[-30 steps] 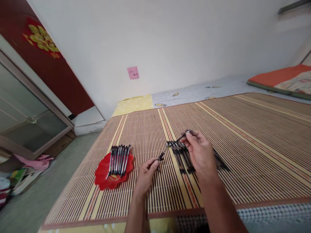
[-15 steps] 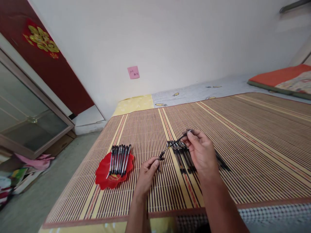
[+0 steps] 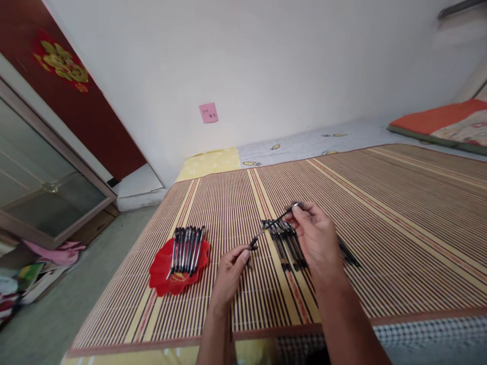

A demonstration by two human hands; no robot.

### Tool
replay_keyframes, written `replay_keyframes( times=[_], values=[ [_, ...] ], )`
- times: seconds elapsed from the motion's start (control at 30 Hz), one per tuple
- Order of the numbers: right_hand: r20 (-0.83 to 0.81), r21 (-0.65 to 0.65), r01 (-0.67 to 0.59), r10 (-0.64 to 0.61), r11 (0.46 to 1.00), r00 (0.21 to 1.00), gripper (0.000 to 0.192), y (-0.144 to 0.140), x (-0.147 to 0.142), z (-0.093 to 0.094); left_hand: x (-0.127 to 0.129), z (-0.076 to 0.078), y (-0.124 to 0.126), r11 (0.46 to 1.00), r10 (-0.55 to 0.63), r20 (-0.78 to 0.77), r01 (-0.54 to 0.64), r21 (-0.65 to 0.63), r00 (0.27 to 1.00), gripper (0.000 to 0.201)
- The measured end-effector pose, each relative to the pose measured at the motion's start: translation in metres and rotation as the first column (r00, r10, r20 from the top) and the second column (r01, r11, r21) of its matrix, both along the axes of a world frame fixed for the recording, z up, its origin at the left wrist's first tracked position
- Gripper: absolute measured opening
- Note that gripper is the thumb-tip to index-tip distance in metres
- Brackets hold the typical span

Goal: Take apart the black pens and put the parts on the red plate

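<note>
My right hand (image 3: 317,243) pinches the upper end of a thin black pen (image 3: 272,227), held slanted above the mat. My left hand (image 3: 230,274) pinches that pen's lower tip end, where a small dark cap piece sits between the fingers. Under and behind my right hand lies a loose row of several black pens (image 3: 283,243) on the striped bamboo mat (image 3: 399,213). To the left, a red scalloped plate (image 3: 162,276) holds several more black pens (image 3: 186,246) laid side by side.
The mat covers a bed with a yellow and checked sheet (image 3: 213,162) at the far edge. An orange cushion (image 3: 437,119) lies at the far right. A glass-front cabinet (image 3: 41,187) and clutter on the floor (image 3: 34,268) stand left. A pink note (image 3: 208,113) sticks to the wall.
Almost nothing differs; both hands stay on the same pen, with only a slight shift of the view.
</note>
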State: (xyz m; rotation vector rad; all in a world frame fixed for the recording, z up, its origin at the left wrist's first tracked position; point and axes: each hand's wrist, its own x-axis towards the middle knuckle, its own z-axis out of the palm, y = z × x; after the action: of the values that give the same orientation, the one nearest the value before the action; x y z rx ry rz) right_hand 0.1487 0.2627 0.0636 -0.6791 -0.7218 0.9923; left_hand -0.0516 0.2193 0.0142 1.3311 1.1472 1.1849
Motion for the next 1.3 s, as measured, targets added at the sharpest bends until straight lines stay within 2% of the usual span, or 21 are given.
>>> replay_keyframes(
  times=[0.27, 0.43, 0.53, 0.63, 0.73, 0.87, 1.03, 1.2, 1.3],
  values=[
    [0.094, -0.003, 0.004, -0.003, 1.000, 0.996, 0.018, 0.001, 0.005, -0.001, -0.002, -0.007, 0.003, 1.000, -0.014, -0.008, 0.014, 0.018, 1.000, 0.034],
    [0.208, 0.040, -0.044, 0.035, 0.998, 0.977, 0.017, -0.002, 0.007, -0.002, -0.002, -0.003, 0.001, 0.999, 0.001, -0.056, 0.002, 0.046, 0.998, 0.032],
    [0.239, 0.011, -0.145, 0.138, 0.989, 0.961, 0.018, -0.003, 0.002, -0.004, -0.001, 0.004, -0.003, 0.998, -0.065, -0.036, 0.064, -0.021, 0.997, 0.035],
    [0.266, -0.029, -0.286, 0.283, 0.958, 0.921, 0.019, -0.003, -0.007, -0.006, 0.002, 0.009, -0.006, 0.987, -0.134, 0.057, 0.138, -0.082, 0.989, 0.041],
    [0.316, -0.067, -0.399, 0.398, 0.915, 0.861, 0.016, -0.002, -0.016, -0.009, 0.005, 0.011, -0.007, 0.986, -0.110, 0.163, 0.128, -0.105, 0.980, 0.043],
    [0.349, -0.082, -0.480, 0.476, 0.874, 0.807, 0.014, -0.001, -0.023, -0.013, 0.010, 0.012, -0.007, 0.983, -0.087, 0.272, 0.126, -0.131, 0.958, 0.044],
    [0.359, -0.086, -0.482, 0.478, 0.872, 0.801, 0.014, 0.000, -0.025, -0.014, 0.010, 0.012, -0.008, 0.978, -0.110, 0.348, 0.163, -0.127, 0.931, 0.037],
    [0.375, -0.117, -0.435, 0.445, 0.893, 0.813, 0.012, 0.001, -0.026, -0.016, 0.010, 0.010, -0.008, 0.975, -0.139, 0.343, 0.189, -0.118, 0.929, 0.031],
    [0.317, -0.144, -0.439, 0.461, 0.887, 0.829, 0.017, 0.003, -0.028, -0.020, 0.009, 0.010, -0.007, 0.979, -0.128, 0.342, 0.173, -0.106, 0.931, 0.029]
  ],
)
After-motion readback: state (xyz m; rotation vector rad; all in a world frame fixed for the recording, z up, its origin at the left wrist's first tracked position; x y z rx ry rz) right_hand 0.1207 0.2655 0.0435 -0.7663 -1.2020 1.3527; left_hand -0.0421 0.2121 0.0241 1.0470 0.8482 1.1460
